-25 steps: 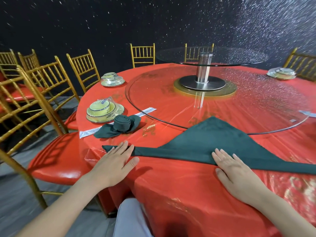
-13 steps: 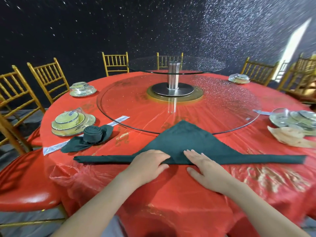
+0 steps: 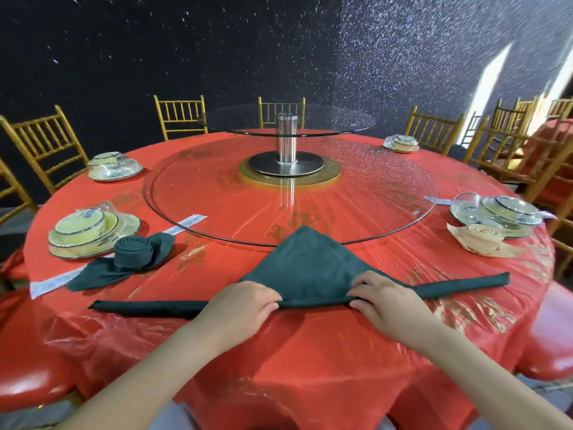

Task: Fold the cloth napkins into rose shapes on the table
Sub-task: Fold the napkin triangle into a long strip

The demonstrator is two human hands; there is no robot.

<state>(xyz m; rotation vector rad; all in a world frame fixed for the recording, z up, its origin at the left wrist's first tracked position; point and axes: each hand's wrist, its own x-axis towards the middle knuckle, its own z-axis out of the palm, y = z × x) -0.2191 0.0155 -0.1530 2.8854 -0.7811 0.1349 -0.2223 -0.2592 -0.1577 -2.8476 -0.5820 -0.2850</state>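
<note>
Left to right, as I saw it: a dark green rolled cloth rose (image 3: 134, 249); the left hand (image 3: 242, 305) and right hand (image 3: 384, 302), fingers curled, each pinching the rolled base of a dark green triangular cloth napkin (image 3: 310, 265) near the front edge of the round red-covered table (image 3: 310, 367); a beige cloth rose (image 3: 479, 238).

Right hand (image 3: 384, 301) now curled on napkin (image 3: 310, 268)

The dark green napkin (image 3: 310, 268) is rendered in matt, soft cloth, as are the green rose (image 3: 133, 249) and the beige rose (image 3: 477, 240). The red table (image 3: 310, 367) is covered with glossy, wrinkled clear plastic film. The turntable (image 3: 387, 193) is formed of smooth glass, its post (image 3: 286, 141) of brushed metal. The crockery (image 3: 90, 231) is wrapped in shiny plastic.
</note>
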